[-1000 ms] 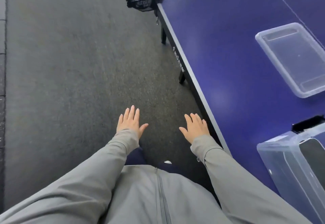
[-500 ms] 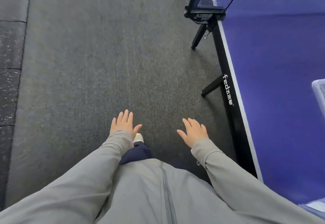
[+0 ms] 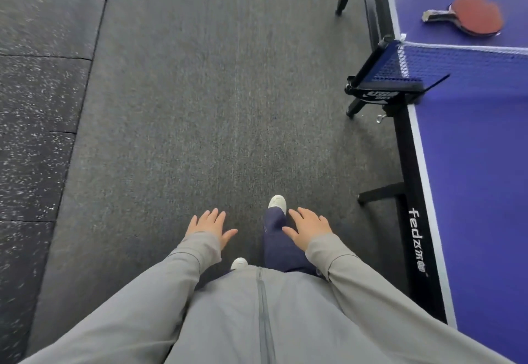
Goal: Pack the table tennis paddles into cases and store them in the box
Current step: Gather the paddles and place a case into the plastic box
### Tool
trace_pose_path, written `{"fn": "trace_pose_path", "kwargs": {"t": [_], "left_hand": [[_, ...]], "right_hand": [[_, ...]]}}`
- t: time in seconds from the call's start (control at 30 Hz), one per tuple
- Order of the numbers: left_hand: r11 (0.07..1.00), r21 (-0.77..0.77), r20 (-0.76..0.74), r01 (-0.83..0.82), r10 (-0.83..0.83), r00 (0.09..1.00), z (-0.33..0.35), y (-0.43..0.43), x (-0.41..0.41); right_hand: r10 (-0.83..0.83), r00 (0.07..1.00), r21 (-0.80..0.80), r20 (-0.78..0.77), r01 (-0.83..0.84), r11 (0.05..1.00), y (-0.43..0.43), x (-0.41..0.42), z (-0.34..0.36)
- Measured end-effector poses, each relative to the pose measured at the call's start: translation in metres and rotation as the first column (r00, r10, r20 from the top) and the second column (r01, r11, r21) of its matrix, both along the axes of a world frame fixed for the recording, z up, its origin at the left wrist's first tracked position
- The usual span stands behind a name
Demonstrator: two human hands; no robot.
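A red table tennis paddle (image 3: 474, 15) lies on the blue table tennis table (image 3: 471, 169) at the top right, beyond the net (image 3: 457, 63). My left hand (image 3: 210, 225) and my right hand (image 3: 310, 228) hover palm down over the grey floor, fingers spread, holding nothing. Both are well left of the table edge and far short of the paddle. No case or box is in view.
The black net clamp (image 3: 374, 93) and table legs (image 3: 380, 192) stick out from the table's left edge. Grey carpet (image 3: 200, 106) runs ahead, with speckled dark mats (image 3: 37, 106) to the left. My feet in white shoes show below my hands.
I have walked forward along the table's side. The clear boxes have dropped out of view, the net post has come closer, and the red paddle has come into sight. My hands stay empty.
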State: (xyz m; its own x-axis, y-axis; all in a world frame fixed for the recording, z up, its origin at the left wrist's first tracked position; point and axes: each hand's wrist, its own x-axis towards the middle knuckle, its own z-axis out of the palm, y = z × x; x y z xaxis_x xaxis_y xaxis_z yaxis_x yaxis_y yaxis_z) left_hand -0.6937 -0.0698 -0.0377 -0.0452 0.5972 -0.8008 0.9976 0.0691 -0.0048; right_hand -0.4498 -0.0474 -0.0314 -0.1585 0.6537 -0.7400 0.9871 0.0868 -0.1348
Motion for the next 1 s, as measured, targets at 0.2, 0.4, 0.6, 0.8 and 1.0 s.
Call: {"fn": "trace_pose_path", "kwargs": {"t": [0.2,0.4,0.6,0.8,1.0], "left_hand": [[1.000,0.008,0.003,-0.006,0.006,1.000,0.013,0.103,0.013],[0.996,0.085,0.047,0.039,-0.043,0.998,0.025,0.203,0.031],[0.996,0.073,0.109,0.048,-0.055,0.992,0.015,0.292,0.012],[0.992,0.098,0.054,0.085,-0.090,0.994,0.000,0.404,-0.066],[0.992,0.082,-0.026,0.097,-0.095,0.995,0.002,0.511,-0.141]], "right_hand": [[-0.006,0.999,-0.096,0.041,0.010,0.995,0.104,0.026,-0.007],[-0.122,0.989,-0.117,0.085,0.131,0.984,0.192,0.048,-0.005],[-0.177,0.981,-0.118,0.077,0.185,0.976,0.271,0.014,-0.006],[-0.158,0.985,-0.079,0.071,0.164,0.983,0.363,-0.055,-0.002],[-0.154,0.987,-0.011,0.045,0.155,0.988,0.454,-0.110,0.013]]}}
